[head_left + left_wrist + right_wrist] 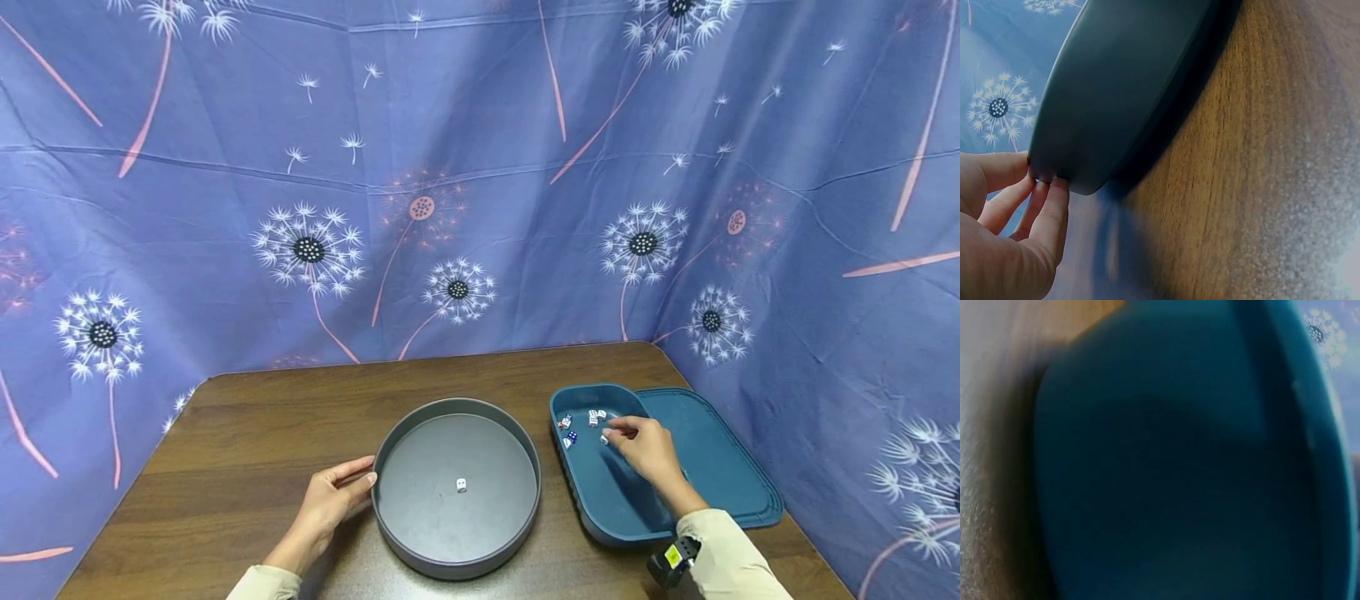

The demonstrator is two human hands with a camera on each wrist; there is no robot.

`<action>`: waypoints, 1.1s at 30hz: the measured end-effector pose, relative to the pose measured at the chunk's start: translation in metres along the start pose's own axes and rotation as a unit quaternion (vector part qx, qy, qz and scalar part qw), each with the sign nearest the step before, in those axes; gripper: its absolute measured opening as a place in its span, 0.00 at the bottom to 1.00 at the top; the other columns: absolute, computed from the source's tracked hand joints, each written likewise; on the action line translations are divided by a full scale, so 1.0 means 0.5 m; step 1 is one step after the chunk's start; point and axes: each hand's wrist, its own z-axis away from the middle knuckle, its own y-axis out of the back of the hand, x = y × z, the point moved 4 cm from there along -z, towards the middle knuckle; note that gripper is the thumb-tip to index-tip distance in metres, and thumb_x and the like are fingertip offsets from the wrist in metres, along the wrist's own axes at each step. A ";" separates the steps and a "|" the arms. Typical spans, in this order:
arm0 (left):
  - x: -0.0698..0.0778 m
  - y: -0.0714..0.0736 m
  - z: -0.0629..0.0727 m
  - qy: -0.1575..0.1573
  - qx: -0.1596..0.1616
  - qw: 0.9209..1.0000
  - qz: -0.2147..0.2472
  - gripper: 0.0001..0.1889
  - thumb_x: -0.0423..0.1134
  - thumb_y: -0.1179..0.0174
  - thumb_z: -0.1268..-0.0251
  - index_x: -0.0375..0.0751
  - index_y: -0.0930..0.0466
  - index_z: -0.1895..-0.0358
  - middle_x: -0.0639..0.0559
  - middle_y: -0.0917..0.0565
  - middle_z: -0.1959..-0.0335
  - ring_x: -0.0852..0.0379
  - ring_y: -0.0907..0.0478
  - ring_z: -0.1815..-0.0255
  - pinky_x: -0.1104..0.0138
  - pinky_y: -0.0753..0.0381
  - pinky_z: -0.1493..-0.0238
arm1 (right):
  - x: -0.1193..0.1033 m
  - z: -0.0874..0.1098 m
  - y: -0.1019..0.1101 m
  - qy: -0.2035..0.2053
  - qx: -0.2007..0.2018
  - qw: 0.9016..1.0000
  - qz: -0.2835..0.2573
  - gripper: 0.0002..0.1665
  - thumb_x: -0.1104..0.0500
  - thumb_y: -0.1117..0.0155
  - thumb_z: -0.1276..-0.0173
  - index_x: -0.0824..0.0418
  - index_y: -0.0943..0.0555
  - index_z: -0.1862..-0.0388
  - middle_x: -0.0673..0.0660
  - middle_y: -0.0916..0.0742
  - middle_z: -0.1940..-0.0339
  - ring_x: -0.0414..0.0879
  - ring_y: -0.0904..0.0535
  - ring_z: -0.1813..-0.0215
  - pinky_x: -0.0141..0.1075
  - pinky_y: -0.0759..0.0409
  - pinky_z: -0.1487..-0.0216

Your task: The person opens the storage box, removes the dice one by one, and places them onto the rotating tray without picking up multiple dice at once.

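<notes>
The step in hand looks like picking a single die out of the blue container (637, 514), over which the right hand (647, 450) reaches, its thumb and forefinger close together right at a white die (604, 439). Whether that die is pinched or only touched I cannot tell, as the right wrist view is dark and blurred and shows no fingertips. Farther into the container lie a small group of white dice (593, 418) and, along its left side, some mixed dice including a blue die (572, 436). A flat blue panel (708, 442) lies just right of the container. The left hand (322, 504) clamps nothing: thumb and forefinger stand apart, their tips against the left side of the round grey tray (495, 525), as if to steady it. One white die (461, 484) sits near the middle of that tray. The next move seems to call for a sure fingertip pinch and a lift straight up, clear of the container wall, without nudging the neighbouring dice.
</notes>
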 end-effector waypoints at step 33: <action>0.001 0.002 0.001 0.005 -0.002 1.000 0.000 0.19 0.25 0.39 0.39 0.24 0.25 0.44 0.33 0.19 0.49 0.51 0.18 0.55 0.67 0.15 0.56 | 0.037 0.004 -0.053 -0.043 -0.050 0.996 0.063 0.13 0.60 0.29 0.42 0.68 0.17 0.62 0.53 0.17 0.74 0.46 0.24 0.70 0.42 0.26 0.71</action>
